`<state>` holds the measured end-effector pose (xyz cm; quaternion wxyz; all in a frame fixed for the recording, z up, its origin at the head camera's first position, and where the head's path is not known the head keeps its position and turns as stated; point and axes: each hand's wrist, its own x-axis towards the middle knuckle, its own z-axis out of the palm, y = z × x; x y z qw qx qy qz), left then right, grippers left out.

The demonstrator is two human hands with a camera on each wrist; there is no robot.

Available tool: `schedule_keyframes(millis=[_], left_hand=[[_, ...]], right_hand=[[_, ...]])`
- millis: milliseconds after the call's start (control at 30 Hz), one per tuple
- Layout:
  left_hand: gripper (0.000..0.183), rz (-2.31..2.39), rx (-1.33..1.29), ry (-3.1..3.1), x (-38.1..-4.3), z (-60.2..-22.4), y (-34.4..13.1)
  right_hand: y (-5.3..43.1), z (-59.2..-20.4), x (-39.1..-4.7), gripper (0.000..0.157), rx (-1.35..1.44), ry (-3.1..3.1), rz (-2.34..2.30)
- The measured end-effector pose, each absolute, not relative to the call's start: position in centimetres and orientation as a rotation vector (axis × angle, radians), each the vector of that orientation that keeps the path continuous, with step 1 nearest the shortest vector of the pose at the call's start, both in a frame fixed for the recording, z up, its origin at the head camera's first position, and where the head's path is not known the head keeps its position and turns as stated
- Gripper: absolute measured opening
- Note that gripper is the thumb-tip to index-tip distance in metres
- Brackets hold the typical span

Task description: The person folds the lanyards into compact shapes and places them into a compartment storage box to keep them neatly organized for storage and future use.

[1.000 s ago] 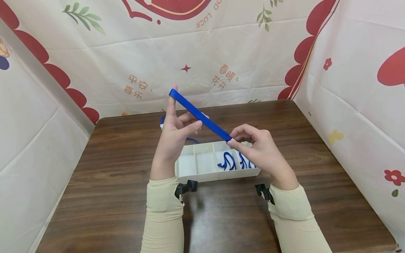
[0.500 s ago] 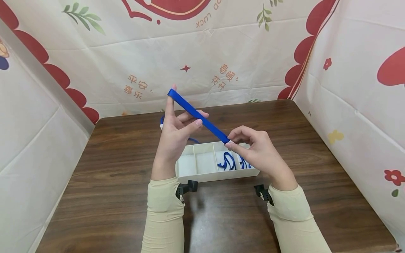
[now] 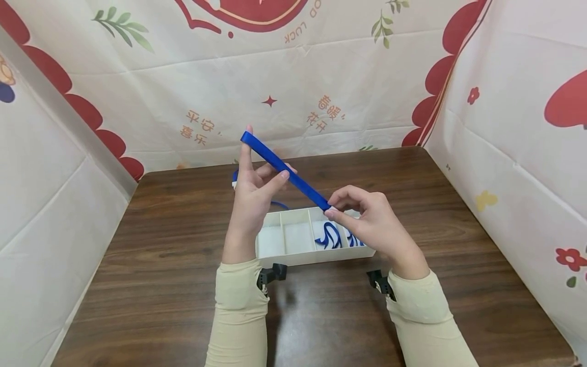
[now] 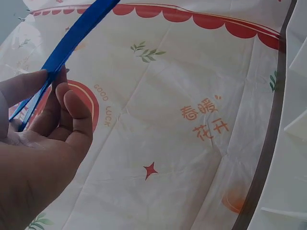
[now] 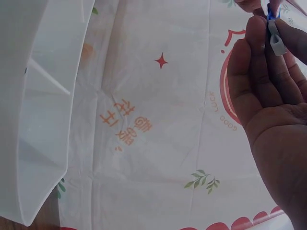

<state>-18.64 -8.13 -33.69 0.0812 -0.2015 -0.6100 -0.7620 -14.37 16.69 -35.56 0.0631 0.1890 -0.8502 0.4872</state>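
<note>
A blue lanyard [image 3: 304, 189] runs taut on a slant between my two hands above the box. Its upper end loops over the raised index finger of my left hand [image 3: 249, 201], while the thumb and another finger pinch it lower down. My right hand [image 3: 373, 224] pinches the lower end. In the right wrist view a small white plastic fitting [image 5: 277, 44] sticks out between thumb and fingers there. In the left wrist view the blue band [image 4: 72, 43] crosses the thumb.
Below the hands stands a white divided box [image 3: 316, 259]. Blue lanyards [image 3: 330, 237] lie in its right compartments. Another blue cord [image 3: 278, 205] lies behind it, partly hidden by the left hand. Patterned cloth [image 3: 293, 76] walls the brown table [image 3: 160, 255] at the back and sides.
Both hands have shifted slightly left and down with the lanyard, which stays stretched between them. Their grip looks the same, and the box has not moved.
</note>
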Motion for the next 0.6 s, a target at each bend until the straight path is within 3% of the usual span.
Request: schedule_keyframes(millis=[600], left_hand=[[0.099,-2.342,-0.589,-1.753,-18.65,-33.83,-8.08]], right_hand=[[16.56,-35.97,-14.47,0.02,0.598,-2.569,1.401]])
